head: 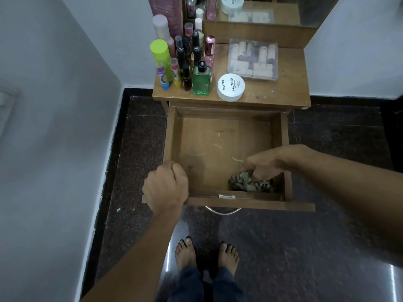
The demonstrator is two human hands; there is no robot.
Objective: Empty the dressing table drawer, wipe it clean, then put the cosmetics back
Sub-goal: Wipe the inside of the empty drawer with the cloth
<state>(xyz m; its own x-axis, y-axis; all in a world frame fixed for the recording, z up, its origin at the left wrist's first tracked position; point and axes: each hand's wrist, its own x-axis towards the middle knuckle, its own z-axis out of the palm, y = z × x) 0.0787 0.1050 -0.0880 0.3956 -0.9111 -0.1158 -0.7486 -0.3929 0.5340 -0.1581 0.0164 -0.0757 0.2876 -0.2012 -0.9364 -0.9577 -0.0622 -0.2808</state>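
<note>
The wooden drawer (220, 140) of the dressing table is pulled out, and its floor is bare apart from a few pale smears. My right hand (265, 165) grips a crumpled grey-brown cloth (244, 182) against the drawer floor in the near right corner. My left hand (166, 185) curls over the drawer's near left corner and holds its edge. On the table top (290, 90) stand several cosmetic bottles (187, 62), a green glass bottle (201, 80), a white nail polish remover tub (230, 87) and a clear box of rollers (253, 59).
A mirror (261, 9) rises behind the table top. White walls close in on the left and at the back right. The floor (316, 247) is dark polished stone, and my bare feet (205, 251) stand just before the drawer's metal handle (222, 211).
</note>
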